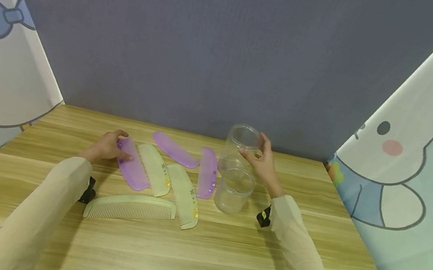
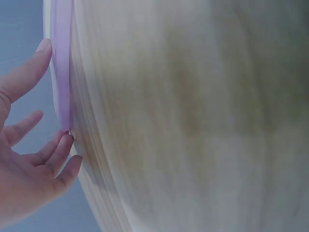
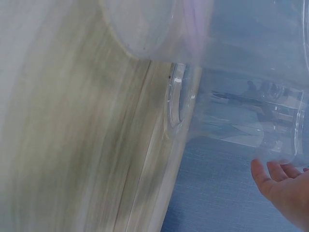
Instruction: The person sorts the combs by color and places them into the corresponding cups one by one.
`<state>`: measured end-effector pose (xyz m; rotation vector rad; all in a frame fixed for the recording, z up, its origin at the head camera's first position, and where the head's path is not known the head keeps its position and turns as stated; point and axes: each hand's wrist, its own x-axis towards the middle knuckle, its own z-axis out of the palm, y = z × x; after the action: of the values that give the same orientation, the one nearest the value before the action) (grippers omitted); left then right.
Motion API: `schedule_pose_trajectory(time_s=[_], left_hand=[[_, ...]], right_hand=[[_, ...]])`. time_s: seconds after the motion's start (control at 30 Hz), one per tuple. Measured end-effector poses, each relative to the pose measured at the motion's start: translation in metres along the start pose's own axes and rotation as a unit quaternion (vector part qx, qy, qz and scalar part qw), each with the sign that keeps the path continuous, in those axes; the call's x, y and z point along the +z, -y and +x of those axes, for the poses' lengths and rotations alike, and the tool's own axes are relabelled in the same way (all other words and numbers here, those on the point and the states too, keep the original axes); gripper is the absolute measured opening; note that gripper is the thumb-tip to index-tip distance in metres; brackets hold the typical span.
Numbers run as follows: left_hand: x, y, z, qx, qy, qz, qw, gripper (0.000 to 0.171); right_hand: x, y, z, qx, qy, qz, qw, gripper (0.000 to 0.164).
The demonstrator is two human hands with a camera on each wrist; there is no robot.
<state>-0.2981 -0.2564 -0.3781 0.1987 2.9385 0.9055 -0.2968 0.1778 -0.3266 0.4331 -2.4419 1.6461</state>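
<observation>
On the wood-grain counter (image 1: 196, 264), taking twelve o'clock as its far edge, the left hand (image 1: 108, 145) is pinching a purple comb (image 1: 134, 164) at its upper end, thumb on one side and fingers on the other. That comb is slanting from eleven toward five o'clock. At its six o'clock a long green comb (image 1: 130, 206) is lying crosswise, its teeth pointing toward six. Just beside the pinched comb, at three o'clock, a flowered green comb (image 1: 153, 170) is slanting the same way, and at that one's four o'clock a second flowered comb (image 1: 183, 196), also pale green, is lying. Whether the long one is touching it, I cannot tell. Toward twelve o'clock, a far purple comb (image 1: 176, 150) is slanting from ten toward four. Just past its right end an upright purple comb (image 1: 207, 173) is pointing from twelve to six. Next, at that comb's three o'clock, a near clear jar (image 1: 234, 194) is standing, with a far clear jar (image 1: 231, 149) rising at its twelve o'clock. At the far jar's three o'clock the right hand (image 1: 265, 164) is gripping it near the rim between thumb and fingers.
</observation>
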Motion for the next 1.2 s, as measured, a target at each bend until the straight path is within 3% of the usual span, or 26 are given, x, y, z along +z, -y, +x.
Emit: schedule_pose_trajectory(time_s=[0.6, 0.93, 1.2], left_hand=[[-0.011, -0.013, 0.003, 0.013, -0.053, -0.056, 0.997, 0.095], [-0.014, -0.025, 0.007, 0.014, -0.052, -0.104, 0.9931, 0.094], [-0.017, -0.036, 0.006, 0.036, -0.061, -0.14, 0.9877, 0.087]], right_hand=[[0.002, -0.001, 0.001, -0.012, 0.0, -0.003, 1.0, 0.082], [0.0, 0.002, 0.0, -0.005, 0.0, -0.005, 1.0, 0.081], [-0.001, 0.001, -0.002, -0.002, 0.0, -0.004, 1.0, 0.081]])
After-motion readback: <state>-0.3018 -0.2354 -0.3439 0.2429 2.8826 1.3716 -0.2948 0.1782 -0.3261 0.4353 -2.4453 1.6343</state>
